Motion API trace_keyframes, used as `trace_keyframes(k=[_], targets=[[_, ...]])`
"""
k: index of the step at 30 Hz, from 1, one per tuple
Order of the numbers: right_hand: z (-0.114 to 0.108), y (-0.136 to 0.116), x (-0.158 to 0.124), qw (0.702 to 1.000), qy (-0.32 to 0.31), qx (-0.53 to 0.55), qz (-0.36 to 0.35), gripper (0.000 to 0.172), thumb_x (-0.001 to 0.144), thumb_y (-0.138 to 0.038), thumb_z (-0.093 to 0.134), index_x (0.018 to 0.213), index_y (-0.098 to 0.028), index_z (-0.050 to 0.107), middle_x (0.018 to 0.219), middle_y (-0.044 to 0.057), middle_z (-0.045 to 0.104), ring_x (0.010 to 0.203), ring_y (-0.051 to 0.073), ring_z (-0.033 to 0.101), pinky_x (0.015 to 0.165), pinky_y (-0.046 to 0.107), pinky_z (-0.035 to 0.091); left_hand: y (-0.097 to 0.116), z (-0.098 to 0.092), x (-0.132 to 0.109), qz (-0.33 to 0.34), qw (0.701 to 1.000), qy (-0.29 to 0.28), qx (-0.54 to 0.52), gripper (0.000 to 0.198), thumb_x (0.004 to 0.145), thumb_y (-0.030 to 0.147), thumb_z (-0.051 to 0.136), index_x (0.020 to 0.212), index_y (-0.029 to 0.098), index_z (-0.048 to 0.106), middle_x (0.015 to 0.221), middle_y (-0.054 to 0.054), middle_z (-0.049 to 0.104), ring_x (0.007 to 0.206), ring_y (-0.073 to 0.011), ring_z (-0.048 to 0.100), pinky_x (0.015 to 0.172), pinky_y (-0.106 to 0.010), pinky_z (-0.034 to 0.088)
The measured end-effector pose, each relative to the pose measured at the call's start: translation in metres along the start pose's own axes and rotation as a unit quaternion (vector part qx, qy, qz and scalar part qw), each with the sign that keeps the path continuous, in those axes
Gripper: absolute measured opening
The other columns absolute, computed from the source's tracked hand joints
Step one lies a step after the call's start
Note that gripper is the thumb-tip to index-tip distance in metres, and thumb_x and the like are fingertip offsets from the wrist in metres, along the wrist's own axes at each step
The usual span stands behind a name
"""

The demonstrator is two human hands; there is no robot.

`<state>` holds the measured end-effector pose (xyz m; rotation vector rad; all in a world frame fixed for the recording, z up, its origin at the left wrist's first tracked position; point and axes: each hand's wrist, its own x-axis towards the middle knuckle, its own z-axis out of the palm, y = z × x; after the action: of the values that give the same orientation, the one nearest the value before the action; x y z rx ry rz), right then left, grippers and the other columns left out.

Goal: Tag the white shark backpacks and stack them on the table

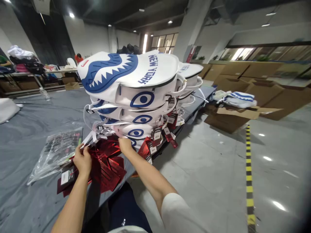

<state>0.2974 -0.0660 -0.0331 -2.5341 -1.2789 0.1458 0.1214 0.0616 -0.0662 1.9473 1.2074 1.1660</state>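
White backpacks (143, 97) with blue eye and shark-mouth prints lie stacked in front of me. A pile of shiny red hang tags (108, 171) rests at the near edge of the table. My left hand (82, 160) is closed at the left side of this pile, fingers curled around the tags' cords; a dark tag with a white label (66, 177) lies below it. Against the lower backpacks, at the pile's right side, is my right hand (125, 145); its fingers are hidden from view. White straps with buckles (99, 131) hang just above the tags.
A clear plastic bag (60, 147) of small dark items lies left on the grey-covered table (19, 155). Another backpack stack (190, 72) stands behind. To the right are an open carton (225, 119) with a backpack on top, more cartons (262, 92), and yellow-black floor tape (249, 178).
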Motion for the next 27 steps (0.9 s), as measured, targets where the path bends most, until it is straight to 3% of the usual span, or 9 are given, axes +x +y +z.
trace_keyframes(k=[2,4,6,11,15,19,22,24,27], targets=[[-0.019,0.019,-0.011,0.997,0.051,0.026,0.050,0.031,0.095,-0.015,0.045,0.113,-0.017,0.069,0.099,0.013,0.074,0.094,0.023,0.069,0.079,0.030,0.048,0.007,-0.008,0.004,0.014,0.998,0.027,0.056,0.059,0.086,0.043,0.055,0.137,0.013,0.052,0.117,-0.017,0.068,0.111,-0.0347,0.062,0.098,-0.051,0.046],[-0.036,0.031,-0.024,0.990,0.102,0.063,0.071,0.029,0.097,-0.020,0.043,0.107,-0.017,0.071,0.098,0.012,0.075,0.093,0.024,0.069,0.077,0.030,0.048,0.023,-0.013,0.002,0.092,0.990,0.058,0.084,0.072,0.084,0.047,0.058,0.144,0.009,0.044,0.137,-0.023,0.056,0.130,-0.0398,0.049,0.109,-0.058,0.035],[-0.051,0.033,-0.039,0.983,0.140,0.099,0.065,0.029,0.098,-0.024,0.043,0.102,-0.019,0.071,0.097,0.009,0.075,0.091,0.023,0.069,0.075,0.029,0.047,0.049,-0.011,-0.008,0.179,0.981,0.053,0.043,0.065,0.087,0.048,0.056,0.140,0.012,0.048,0.142,-0.020,0.053,0.135,-0.0361,0.045,0.114,-0.054,0.030],[-0.068,0.018,-0.077,0.959,0.196,0.203,-0.005,0.022,0.093,-0.022,0.048,0.091,-0.024,0.070,0.086,0.000,0.075,0.080,0.016,0.067,0.073,0.023,0.046,0.131,0.018,-0.044,0.234,0.935,-0.195,-0.184,0.031,0.090,0.039,0.055,0.111,0.019,0.068,0.108,-0.007,0.074,0.099,-0.0210,0.068,0.092,-0.034,0.052],[-0.081,0.029,-0.097,0.926,0.239,0.290,-0.031,0.020,0.087,-0.019,0.050,0.080,-0.022,0.069,0.074,0.001,0.071,0.067,0.016,0.064,0.066,0.024,0.047,0.178,0.034,-0.058,0.226,0.909,-0.255,-0.242,0.023,0.090,0.035,0.056,0.090,0.019,0.072,0.085,-0.003,0.075,0.078,-0.0163,0.068,0.077,-0.027,0.052],[-0.132,0.073,-0.095,0.878,0.367,0.308,-0.011,0.026,0.089,-0.035,0.053,0.103,-0.020,0.069,0.093,0.005,0.072,0.067,0.017,0.063,0.069,0.029,0.051,0.218,0.039,-0.048,0.222,0.908,-0.250,-0.254,0.023,0.092,0.034,0.054,0.091,0.018,0.070,0.079,-0.002,0.074,0.073,-0.0152,0.068,0.072,-0.025,0.050],[-0.180,0.103,-0.079,0.837,0.496,0.230,0.031,0.042,0.086,-0.030,0.051,0.125,-0.015,0.060,0.117,0.014,0.065,0.083,0.021,0.064,0.081,0.036,0.053,0.251,0.044,-0.034,0.257,0.910,-0.266,-0.187,0.024,0.091,0.029,0.054,0.101,0.018,0.073,0.080,-0.005,0.075,0.075,-0.0175,0.069,0.071,-0.025,0.050],[-0.203,0.113,-0.067,0.833,0.527,0.166,0.033,0.047,0.082,-0.022,0.050,0.127,-0.012,0.058,0.124,0.018,0.061,0.097,0.024,0.062,0.092,0.042,0.050,0.273,0.049,-0.027,0.281,0.912,-0.269,-0.132,0.028,0.090,0.024,0.054,0.111,0.019,0.073,0.087,-0.007,0.077,0.082,-0.0201,0.071,0.075,-0.027,0.050],[-0.215,0.114,-0.056,0.844,0.521,0.128,-0.003,0.041,0.082,-0.016,0.045,0.119,-0.013,0.062,0.119,0.017,0.063,0.105,0.026,0.059,0.098,0.044,0.047,0.299,0.056,-0.023,0.305,0.909,-0.276,-0.063,0.032,0.089,0.020,0.052,0.114,0.021,0.073,0.094,-0.008,0.077,0.091,-0.0234,0.071,0.081,-0.030,0.051]])
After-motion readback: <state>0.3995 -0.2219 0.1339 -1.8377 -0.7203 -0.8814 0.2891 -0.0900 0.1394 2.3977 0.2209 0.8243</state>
